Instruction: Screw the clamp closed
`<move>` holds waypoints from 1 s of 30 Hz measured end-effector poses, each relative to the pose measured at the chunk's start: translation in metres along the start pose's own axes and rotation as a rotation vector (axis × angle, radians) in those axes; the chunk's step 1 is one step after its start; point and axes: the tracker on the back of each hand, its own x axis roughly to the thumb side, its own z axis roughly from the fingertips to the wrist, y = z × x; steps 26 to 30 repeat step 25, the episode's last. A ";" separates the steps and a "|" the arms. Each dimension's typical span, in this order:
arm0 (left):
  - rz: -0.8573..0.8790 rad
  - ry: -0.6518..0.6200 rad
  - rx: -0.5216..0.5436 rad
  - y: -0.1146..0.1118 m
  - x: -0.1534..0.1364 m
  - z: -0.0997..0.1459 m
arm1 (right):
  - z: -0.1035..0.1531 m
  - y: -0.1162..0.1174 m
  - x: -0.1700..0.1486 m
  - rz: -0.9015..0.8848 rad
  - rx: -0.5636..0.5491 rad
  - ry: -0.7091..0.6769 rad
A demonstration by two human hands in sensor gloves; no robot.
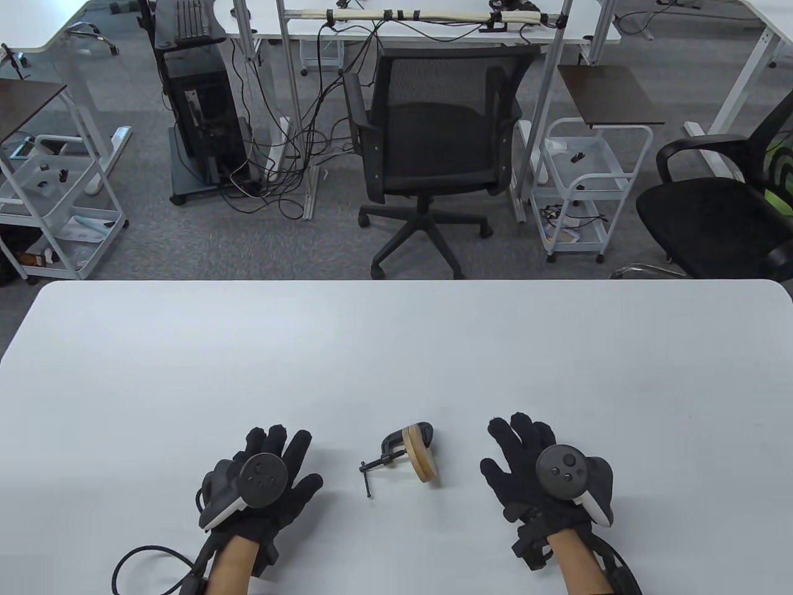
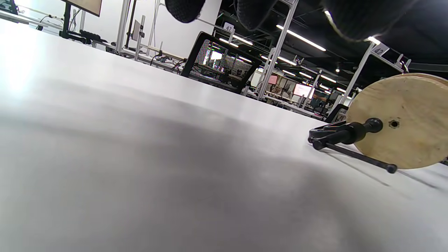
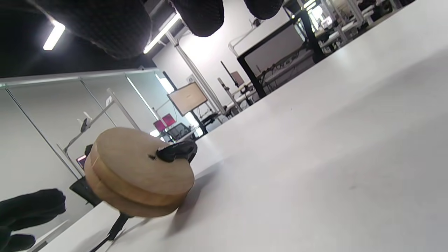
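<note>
The clamp is lying on the tabletop, straddling a wooden disc. The left hand and right hand are resting either side of it, fingers spread, gripping nothing. Advisable: one hand steadying the disc, the other turning the handle bar.

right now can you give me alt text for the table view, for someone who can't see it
A small black metal C-clamp fitted over two stacked round wooden discs lies on a white table, untouched. A black-gloved left hand and right hand rest flat, fingers spread, either side of it. Office chairs and carts stand behind.
</note>
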 end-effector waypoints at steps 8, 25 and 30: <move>-0.102 0.002 -0.040 -0.002 0.005 -0.002 | -0.001 0.007 0.001 0.217 0.160 0.053; -0.107 0.001 -0.009 -0.002 0.003 -0.004 | 0.003 0.014 0.010 0.340 0.209 0.074; -0.107 0.001 -0.009 -0.002 0.003 -0.004 | 0.003 0.014 0.010 0.340 0.209 0.074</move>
